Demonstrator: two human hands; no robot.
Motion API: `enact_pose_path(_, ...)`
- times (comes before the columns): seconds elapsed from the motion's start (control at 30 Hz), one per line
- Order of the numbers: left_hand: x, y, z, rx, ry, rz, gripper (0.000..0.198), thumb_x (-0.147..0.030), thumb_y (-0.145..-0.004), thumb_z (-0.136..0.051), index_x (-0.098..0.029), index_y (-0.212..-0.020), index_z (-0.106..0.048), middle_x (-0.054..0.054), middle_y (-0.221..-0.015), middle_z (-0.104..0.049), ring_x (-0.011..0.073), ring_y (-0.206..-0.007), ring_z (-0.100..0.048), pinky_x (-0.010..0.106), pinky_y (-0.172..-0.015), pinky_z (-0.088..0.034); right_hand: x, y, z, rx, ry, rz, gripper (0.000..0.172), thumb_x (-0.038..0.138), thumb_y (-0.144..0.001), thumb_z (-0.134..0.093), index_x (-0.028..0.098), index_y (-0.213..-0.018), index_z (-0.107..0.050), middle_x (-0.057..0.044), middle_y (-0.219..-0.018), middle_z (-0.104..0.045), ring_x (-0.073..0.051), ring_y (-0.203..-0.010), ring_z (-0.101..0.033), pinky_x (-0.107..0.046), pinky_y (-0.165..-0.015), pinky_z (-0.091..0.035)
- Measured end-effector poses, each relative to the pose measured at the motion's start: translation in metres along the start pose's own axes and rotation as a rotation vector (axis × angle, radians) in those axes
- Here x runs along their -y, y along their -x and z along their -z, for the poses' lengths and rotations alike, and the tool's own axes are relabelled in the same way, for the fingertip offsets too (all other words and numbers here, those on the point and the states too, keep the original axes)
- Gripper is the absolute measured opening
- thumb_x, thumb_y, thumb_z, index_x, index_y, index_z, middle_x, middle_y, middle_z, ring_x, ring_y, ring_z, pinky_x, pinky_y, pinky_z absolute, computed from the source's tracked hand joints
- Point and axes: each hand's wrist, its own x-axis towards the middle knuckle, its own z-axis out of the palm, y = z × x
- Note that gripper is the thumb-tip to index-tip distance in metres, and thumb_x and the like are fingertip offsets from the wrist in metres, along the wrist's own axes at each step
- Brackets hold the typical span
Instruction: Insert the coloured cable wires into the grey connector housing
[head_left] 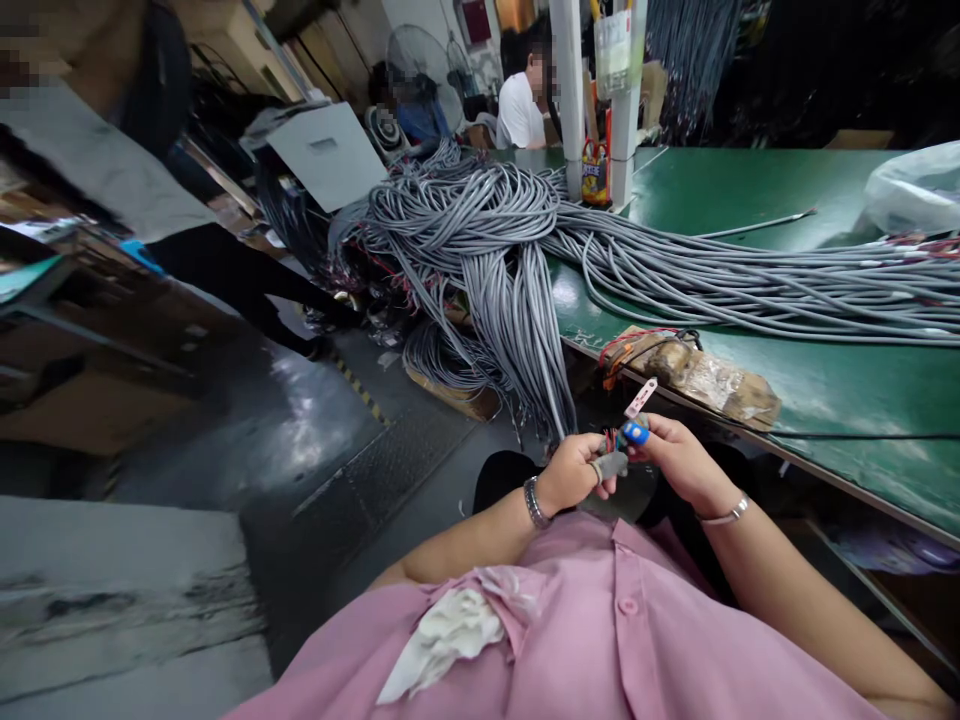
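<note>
Just above my lap, both hands meet over a small bunch of thin coloured wires (611, 440), red and dark ones among them. My left hand (576, 470) is closed around the wires, with a greyish cover (611, 465) at the thumb. Fingers of my right hand (679, 455) pinch together at a small blue piece (636, 432); whether this is a tool or a finger cover, I cannot tell. A narrow pale pink strip with holes (641, 398) sticks up just beyond the fingertips. The fingers hide part of the wires.
Grey cables (480, 205) lie heaped across the green table (757, 180) and hang over its edge. A taped wooden block (697, 375) with leads sits at the near edge. A clear plastic bag (919, 190) lies right. One person (521, 110) sits behind; another (225, 270) stands left.
</note>
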Motion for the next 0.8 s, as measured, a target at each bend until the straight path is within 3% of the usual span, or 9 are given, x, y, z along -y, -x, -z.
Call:
enact_pose_path(0.1, 0.003, -0.003, -0.001, -0.180, 0.137, -0.049, 0.038, -0.050, -0.078, -0.067, -0.013, -0.072, -0.059, 0.000, -0.054, -0.060, 0.0084, -0.041, -0.053, 0.019, -0.042, -0.046, -0.009, 0.007, 0.006, -0.037, -0.191, -0.046, 0.024, 0.044, -0.083, -0.068, 0.020, -0.087, -0.067, 0.001, -0.074, -0.060, -0.010, -0.061, -0.049, -0.028, -0.065, -0.047)
enact_pose_path(0.2, 0.006, -0.006, -0.003, -0.284, 0.226, -0.079, 0.037, -0.048, -0.078, -0.068, -0.013, -0.072, -0.058, -0.001, -0.053, -0.059, 0.0080, -0.040, -0.052, 0.018, -0.040, -0.044, -0.014, 0.016, 0.001, -0.025, -0.198, -0.060, 0.023, 0.041, -0.080, -0.072, 0.021, -0.092, -0.067, 0.001, -0.078, -0.058, -0.010, -0.062, -0.050, -0.030, -0.067, -0.049)
enact_pose_path(0.4, 0.006, -0.002, -0.007, -0.255, 0.191, -0.105, 0.038, -0.049, -0.080, -0.067, -0.013, -0.072, -0.057, 0.000, -0.056, -0.061, 0.0094, -0.045, -0.057, 0.020, -0.045, -0.047, -0.010, 0.018, -0.024, -0.188, 0.017, 0.096, 0.021, 0.037, -0.078, -0.074, 0.019, -0.077, -0.064, 0.000, -0.072, -0.059, -0.012, -0.064, -0.051, -0.026, -0.060, -0.042)
enact_pose_path(0.57, 0.005, 0.007, -0.007, -0.159, 0.131, -0.107, 0.040, -0.050, -0.075, -0.071, -0.011, -0.071, -0.061, 0.002, -0.058, -0.063, 0.0105, -0.048, -0.059, 0.022, -0.049, -0.051, -0.006, 0.004, -0.023, -0.174, -0.086, 0.071, 0.017, 0.032, -0.078, -0.073, 0.020, -0.076, -0.062, 0.003, -0.065, -0.055, -0.011, -0.059, -0.048, -0.025, -0.058, -0.040)
enact_pose_path(0.8, 0.013, 0.001, -0.005, -0.302, 0.239, -0.117, 0.037, -0.049, -0.078, -0.069, -0.013, -0.075, -0.059, 0.000, -0.055, -0.062, 0.0099, -0.044, -0.057, 0.021, -0.045, -0.048, -0.010, 0.008, -0.024, -0.125, -0.276, 0.023, 0.016, 0.034, -0.083, -0.068, 0.020, -0.080, -0.062, 0.003, -0.069, -0.052, -0.010, -0.059, -0.045, -0.026, -0.060, -0.043)
